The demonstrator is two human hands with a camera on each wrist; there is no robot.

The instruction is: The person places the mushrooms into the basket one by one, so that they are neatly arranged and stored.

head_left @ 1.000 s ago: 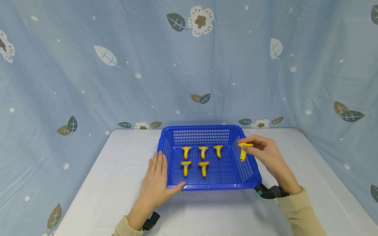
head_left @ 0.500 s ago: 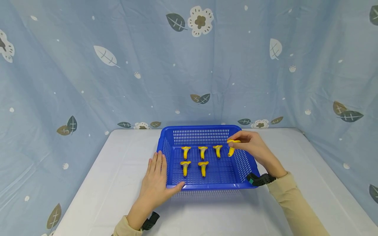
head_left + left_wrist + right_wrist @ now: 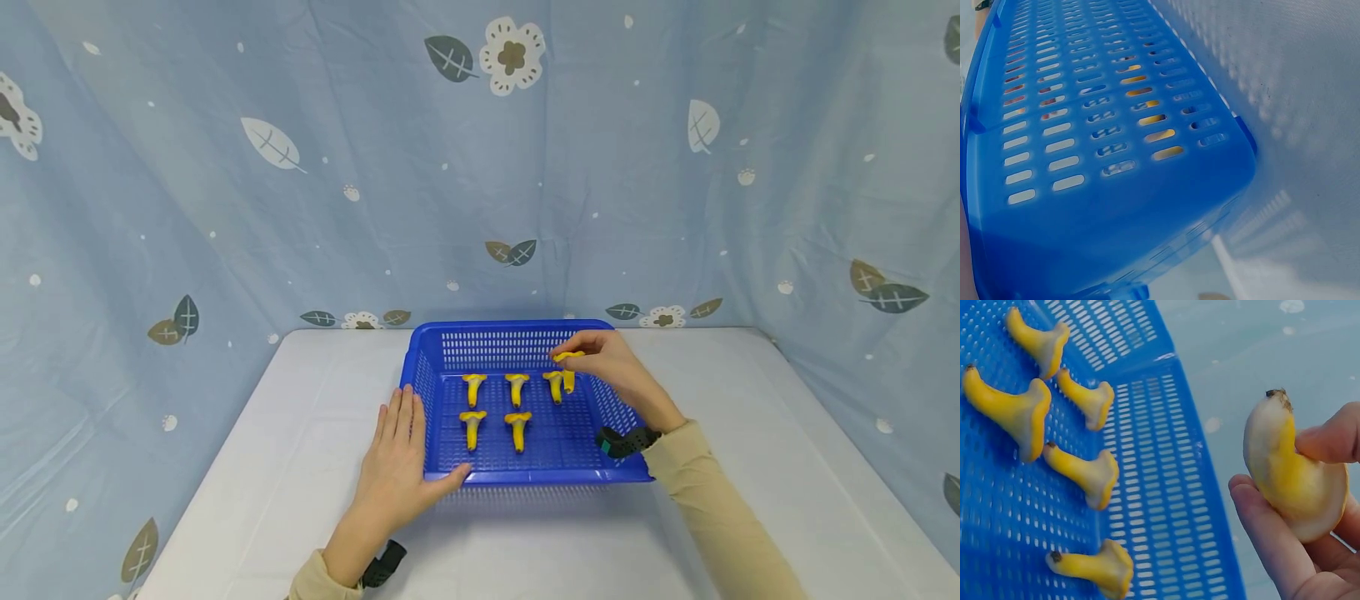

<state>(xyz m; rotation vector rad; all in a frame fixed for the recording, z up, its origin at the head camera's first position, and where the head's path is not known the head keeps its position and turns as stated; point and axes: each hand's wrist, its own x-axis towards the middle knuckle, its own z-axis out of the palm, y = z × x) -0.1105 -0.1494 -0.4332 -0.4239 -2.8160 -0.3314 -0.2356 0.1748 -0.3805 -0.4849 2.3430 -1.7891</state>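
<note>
A yellow chanterelle mushroom [image 3: 1294, 472] is pinched between the thumb and fingers of my right hand [image 3: 617, 367], over the back right part of a blue plastic basket [image 3: 540, 477]. In the head view it overlaps the rightmost mushroom of the back row [image 3: 553, 387]. Inside the basket several more chanterelles lie with caps to the back: three in the back row, two in the front row [image 3: 472, 430]. My left hand [image 3: 393, 467] rests with straight fingers on the basket's left rim, thumb along the front rim. In the left wrist view, the slotted basket wall [image 3: 1116, 212] shows yellow through its slots.
The basket stands on a white-covered table [image 3: 315, 417], near its back edge. Behind and on both sides hangs a blue curtain [image 3: 375, 208] with leaf and flower prints. Black bands with small cameras sit on both wrists, the right one [image 3: 626, 442] over the basket's right side.
My right hand has moved left with the mushroom, from the basket's right rim to beside the back row. My left hand and the other mushrooms stay where they were.
</note>
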